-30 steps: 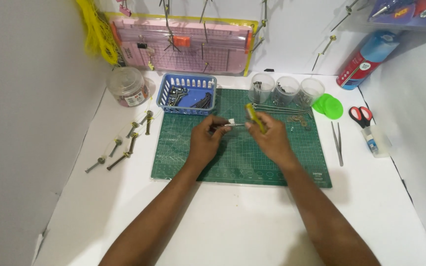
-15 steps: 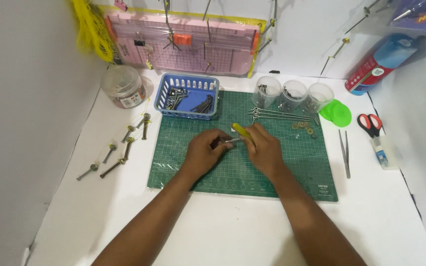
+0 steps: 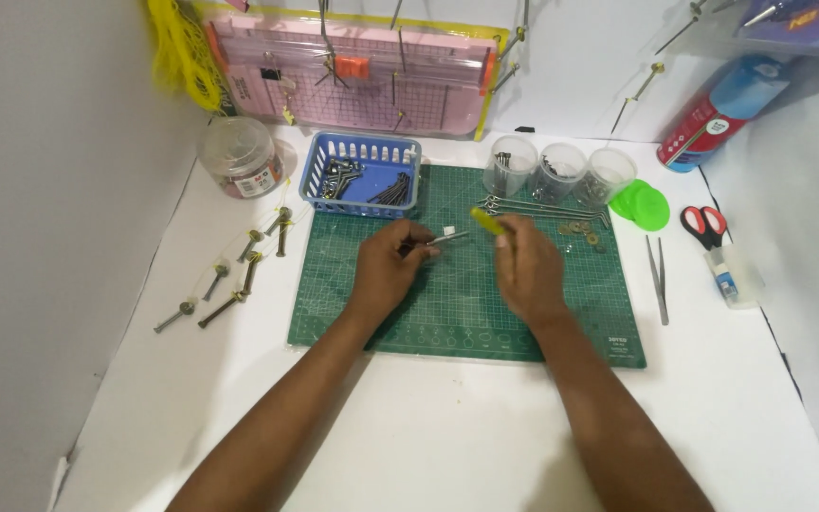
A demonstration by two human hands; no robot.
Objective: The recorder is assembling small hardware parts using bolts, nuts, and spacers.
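Since before, we part our hands: left hand (image 3: 386, 270) grasping a thin metal bolt (image 3: 443, 238), right hand (image 3: 526, 270) clenched on a small yellow-handled tool (image 3: 486, 221).

Both forearms show bare (no sleeves, rings or watch visible).

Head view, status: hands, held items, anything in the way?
Left hand grips metal bolt. Right hand grips yellow tool. Both over green cutting mat. Nothing between them.
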